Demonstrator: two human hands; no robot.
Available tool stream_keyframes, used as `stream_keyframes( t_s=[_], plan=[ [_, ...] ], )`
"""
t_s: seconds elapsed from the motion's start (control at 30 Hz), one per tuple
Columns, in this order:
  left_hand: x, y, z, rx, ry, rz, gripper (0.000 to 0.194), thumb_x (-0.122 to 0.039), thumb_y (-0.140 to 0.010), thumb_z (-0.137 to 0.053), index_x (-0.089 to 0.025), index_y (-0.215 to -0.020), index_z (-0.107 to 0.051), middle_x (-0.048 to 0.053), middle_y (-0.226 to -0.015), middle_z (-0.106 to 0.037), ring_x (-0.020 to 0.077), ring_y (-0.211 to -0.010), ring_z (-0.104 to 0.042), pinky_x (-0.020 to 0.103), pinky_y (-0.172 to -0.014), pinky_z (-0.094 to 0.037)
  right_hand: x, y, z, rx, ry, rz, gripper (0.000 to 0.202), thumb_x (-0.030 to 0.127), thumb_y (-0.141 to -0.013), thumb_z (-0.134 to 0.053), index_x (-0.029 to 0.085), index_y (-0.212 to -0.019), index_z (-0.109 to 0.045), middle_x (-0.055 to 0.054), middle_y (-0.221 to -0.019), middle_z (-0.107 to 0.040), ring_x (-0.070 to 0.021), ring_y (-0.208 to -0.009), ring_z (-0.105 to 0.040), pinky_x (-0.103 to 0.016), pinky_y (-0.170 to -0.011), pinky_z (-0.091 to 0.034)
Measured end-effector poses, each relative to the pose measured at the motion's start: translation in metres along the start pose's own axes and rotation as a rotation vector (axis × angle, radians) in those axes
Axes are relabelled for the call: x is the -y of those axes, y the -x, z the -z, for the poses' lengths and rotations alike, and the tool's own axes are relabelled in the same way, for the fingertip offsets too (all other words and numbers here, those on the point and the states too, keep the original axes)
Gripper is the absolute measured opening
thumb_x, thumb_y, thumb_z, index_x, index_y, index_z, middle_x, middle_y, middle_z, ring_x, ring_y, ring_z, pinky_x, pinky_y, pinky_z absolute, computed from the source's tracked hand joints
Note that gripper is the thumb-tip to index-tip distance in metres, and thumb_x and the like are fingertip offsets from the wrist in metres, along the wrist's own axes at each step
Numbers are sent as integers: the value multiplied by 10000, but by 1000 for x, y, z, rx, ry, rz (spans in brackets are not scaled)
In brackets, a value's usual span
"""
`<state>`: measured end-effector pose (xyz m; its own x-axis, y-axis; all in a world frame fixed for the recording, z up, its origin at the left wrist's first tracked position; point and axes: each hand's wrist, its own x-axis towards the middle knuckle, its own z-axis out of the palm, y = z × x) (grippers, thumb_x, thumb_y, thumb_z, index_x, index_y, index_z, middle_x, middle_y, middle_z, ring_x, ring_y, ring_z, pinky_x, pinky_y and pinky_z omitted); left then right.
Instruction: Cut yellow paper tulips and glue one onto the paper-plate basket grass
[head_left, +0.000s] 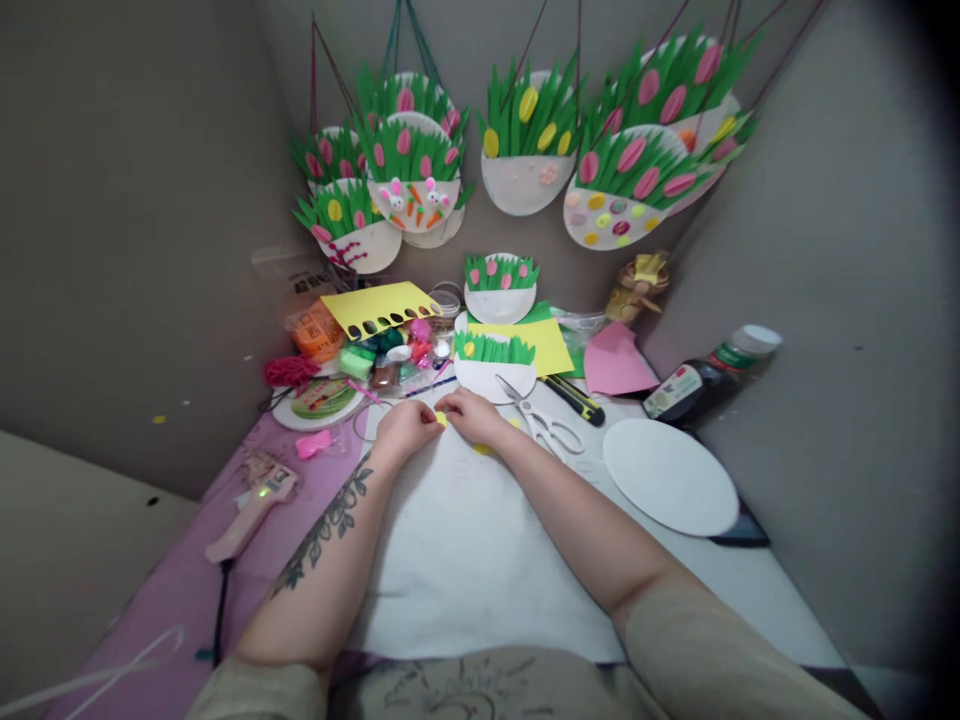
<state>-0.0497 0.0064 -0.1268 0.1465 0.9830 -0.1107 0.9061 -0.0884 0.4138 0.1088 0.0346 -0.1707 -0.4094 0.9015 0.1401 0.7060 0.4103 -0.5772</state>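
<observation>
- Pinching small yellow piece (pixel 441 420) between fingertips of left hand (pixel 409 432) and right hand (pixel 471 413).
- Probably best held lightly, by the edges, to avoid creasing.
- Mind scissors (pixel 528 410) just right of right hand.

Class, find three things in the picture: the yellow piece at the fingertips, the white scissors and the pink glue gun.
Yellow piece (pixel 441 419), head view: its visible part.
White scissors (pixel 526 408), head view: near the pivot.
Pink glue gun (pixel 252 517), head view: its handle.

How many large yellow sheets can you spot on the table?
2. The holed yellow sheet lies at the back left; the other yellow sheet lies right of centre, partly behind a grass-trimmed plate. More could be hidden underneath.
</observation>
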Motion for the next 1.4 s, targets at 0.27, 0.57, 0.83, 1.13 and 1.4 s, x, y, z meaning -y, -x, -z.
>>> stream_keyframes(
  t_s=[0.27,0.57,0.83,1.13,1.4],
  plan=[
    [-1,1,0,6,7,22,232,-395,-687,-600,-207,-785,-693,38,-779,-697,165,-700,-599,231,-558,-364,1,1,1,0,-2,7,265,178,-797,-519,241,-1011,-664,-24,-898,-565,-136,-832,-544,-247,-794,-403],
    [2,-2,0,13,25,-14,225,-347,-718,-561,-185,-786,-702,55,-783,-706,169,-717,-605,229,-600,-392,1,2,3,11,-15,7,269,210,-766,-588,244,-1023,-658,-13,-889,-556,-123,-792,-541,-240,-768,-404],
    [7,-3,1,7,47,-81,234,-313,-720,-538,-166,-784,-710,66,-753,-702,174,-683,-599,242,-581,-383,1,2,1,-10,-12,25,262,204,-772,-576,247,-1016,-663,-12,-875,-556,-121,-779,-544,-238,-760,-405],
    [-3,3,2,1,9,22,260,-397,-697,-596,-192,-821,-697,63,-843,-708,182,-763,-614,233,-601,-388,2,2,1,5,12,18,267,202,-779,-566,249,-1025,-657,-14,-892,-565,-122,-795,-548,-232,-759,-407],
    [-2,1,-1,-19,-19,30,242,-380,-690,-585,-208,-827,-688,55,-834,-702,183,-742,-606,237,-592,-384,0,1,-1,-2,15,15,262,213,-781,-561,252,-1020,-663,-16,-889,-564,-126,-793,-546,-242,-765,-404]
  ],
)
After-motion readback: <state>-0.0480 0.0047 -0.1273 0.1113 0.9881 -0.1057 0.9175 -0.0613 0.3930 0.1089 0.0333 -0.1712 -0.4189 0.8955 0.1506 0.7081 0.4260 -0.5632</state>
